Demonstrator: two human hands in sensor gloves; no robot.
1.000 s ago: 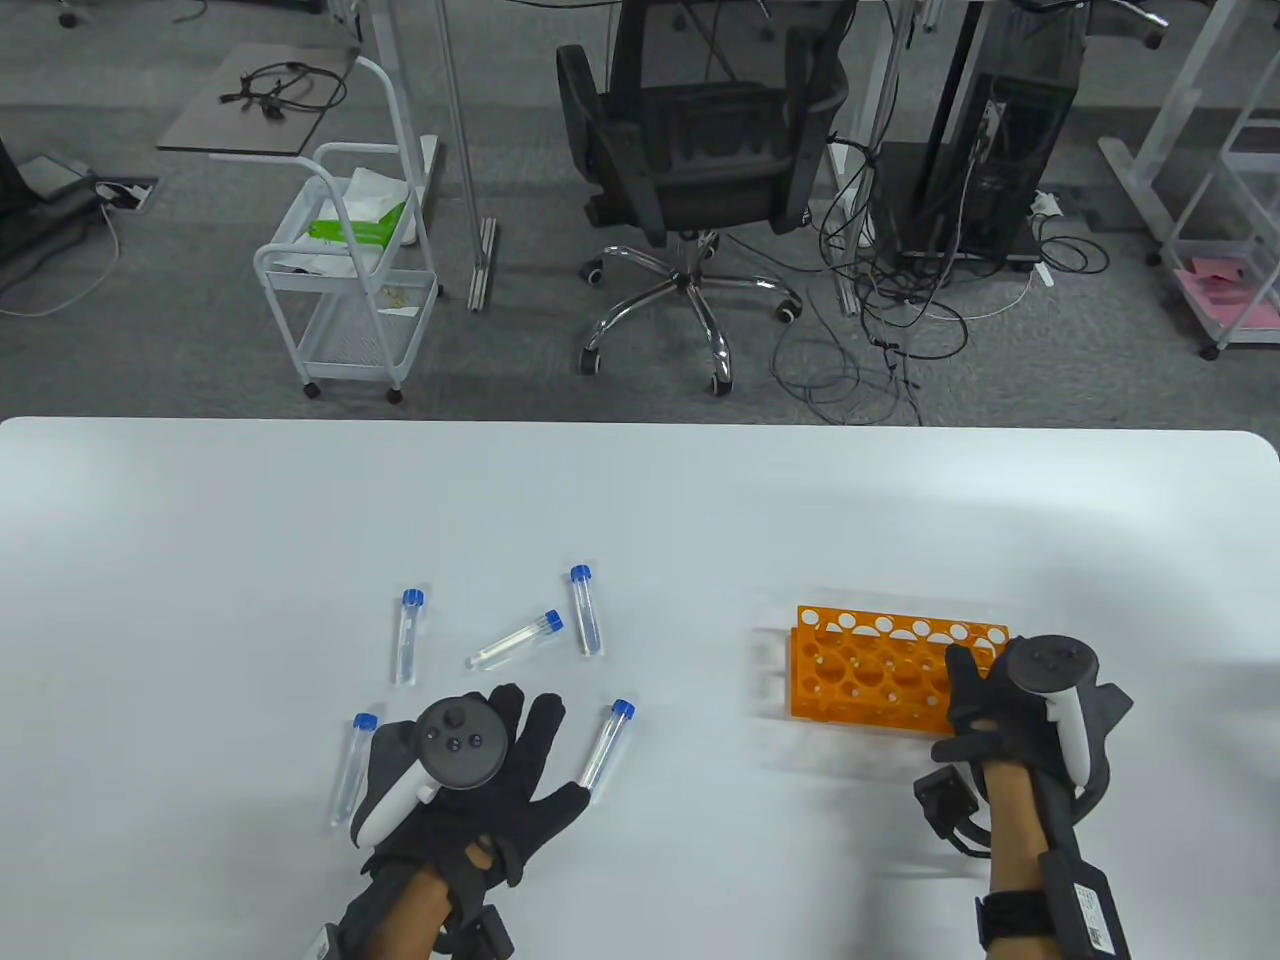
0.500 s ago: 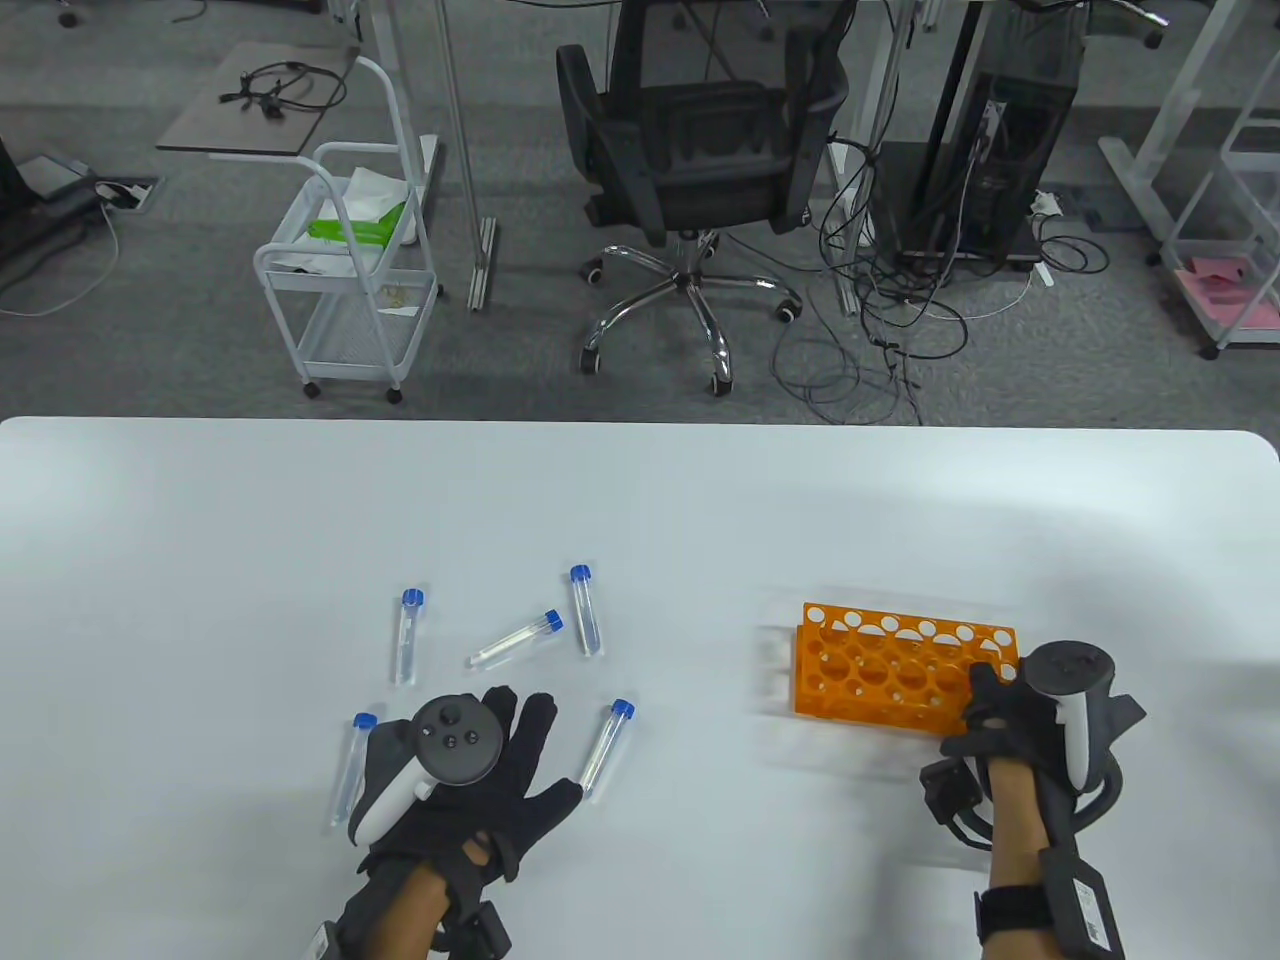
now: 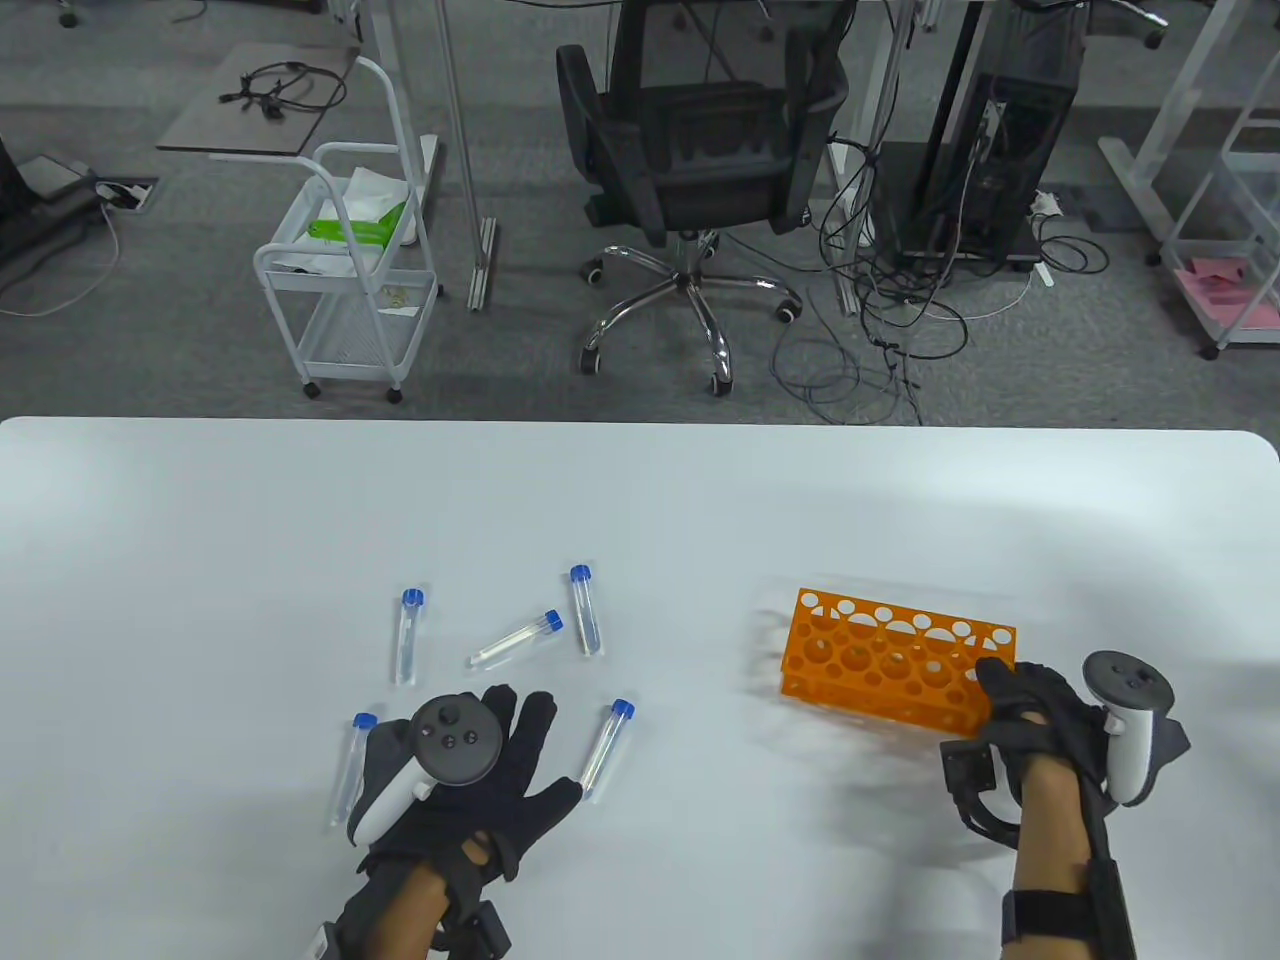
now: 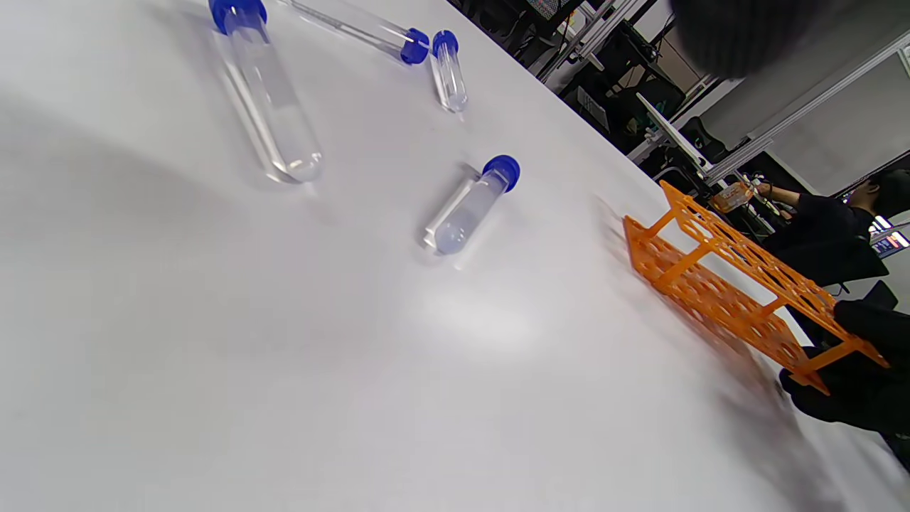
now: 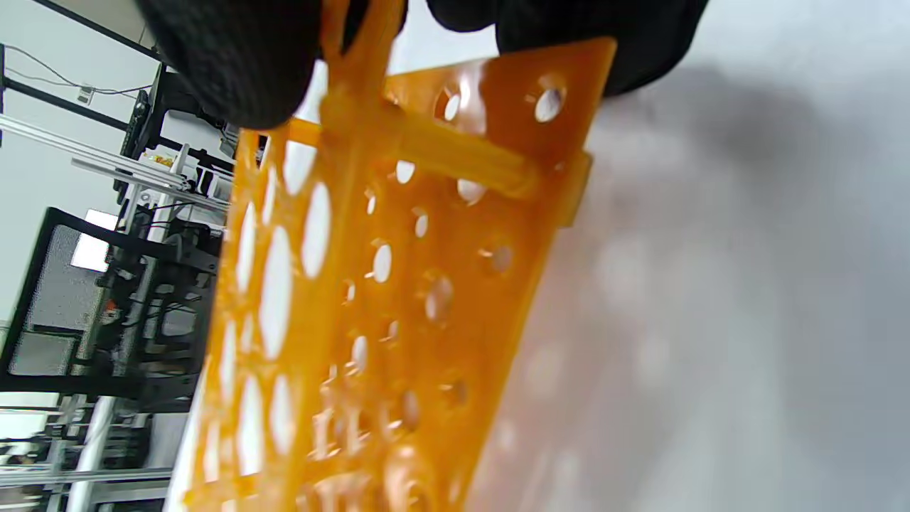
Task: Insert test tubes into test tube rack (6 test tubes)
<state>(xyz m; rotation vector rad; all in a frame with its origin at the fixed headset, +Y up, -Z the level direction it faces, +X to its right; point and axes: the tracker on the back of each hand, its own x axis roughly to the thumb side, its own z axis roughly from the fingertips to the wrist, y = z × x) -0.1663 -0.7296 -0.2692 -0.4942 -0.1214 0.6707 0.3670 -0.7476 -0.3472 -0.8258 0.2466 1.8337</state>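
Note:
An orange test tube rack (image 3: 895, 655) sits on the white table (image 3: 640, 500) at the right, tilted. My right hand (image 3: 1030, 715) grips its near right end; the right wrist view shows gloved fingers (image 5: 234, 57) clamped on the rack (image 5: 370, 284). Several clear blue-capped test tubes lie loose at the left: one (image 3: 407, 635), one (image 3: 516, 640), one (image 3: 585, 610), one (image 3: 604, 748) and one (image 3: 350, 768). My left hand (image 3: 500, 740) rests flat and spread among them, holding nothing. The left wrist view shows tubes (image 4: 469, 206) and the rack (image 4: 739, 284).
The table's far edge (image 3: 640, 425) runs across the middle of the table view. Beyond it stand a black office chair (image 3: 700, 150), a white cart (image 3: 350, 260) and cables on the floor.
My right hand has shifted right and toward me with the rack's end, and the rack has turned and tilted. My left hand and the loose tubes have stayed put.

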